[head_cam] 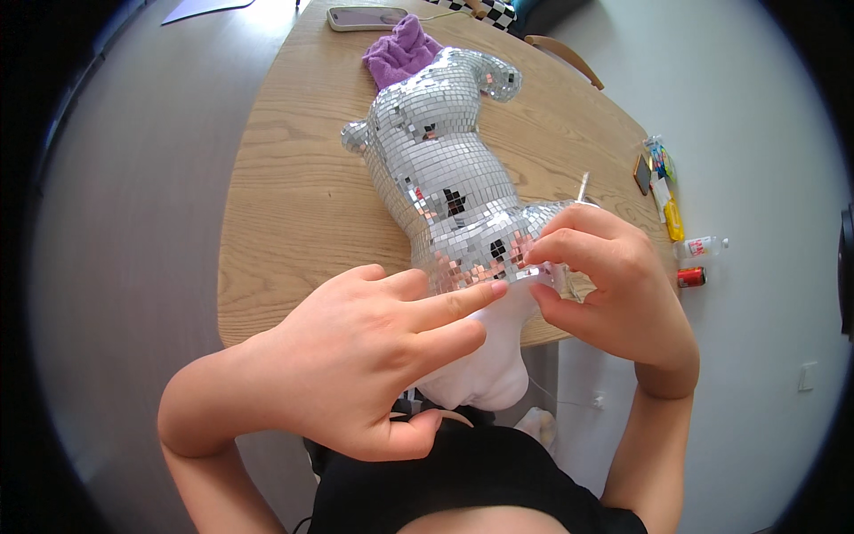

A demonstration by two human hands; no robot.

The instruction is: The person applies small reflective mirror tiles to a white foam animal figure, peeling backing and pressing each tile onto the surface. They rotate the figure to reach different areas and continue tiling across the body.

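A sculpture covered in small mirror tiles [454,160], shaped like a headless torso, lies on the wooden table with its bare white lower end [494,354] towards me, past the table edge. My left hand [380,347] rests over its left side, fingers spread, the index fingertip touching the border between tiles and white surface. At the right of that border is my right hand [594,267], thumb and index finger slightly apart near a short strip of mirror tiles [530,272]; whether it grips the strip I cannot tell. A purple cloth [401,52] lies under the far end.
On the wooden table [293,200] a phone [368,19] lies at the far edge. Along the right edge are a dark phone [642,175], a yellow packet [674,219], a clear plastic bottle [700,247] and a red can [692,277]. A wooden chair back [567,57] stands beyond the table.
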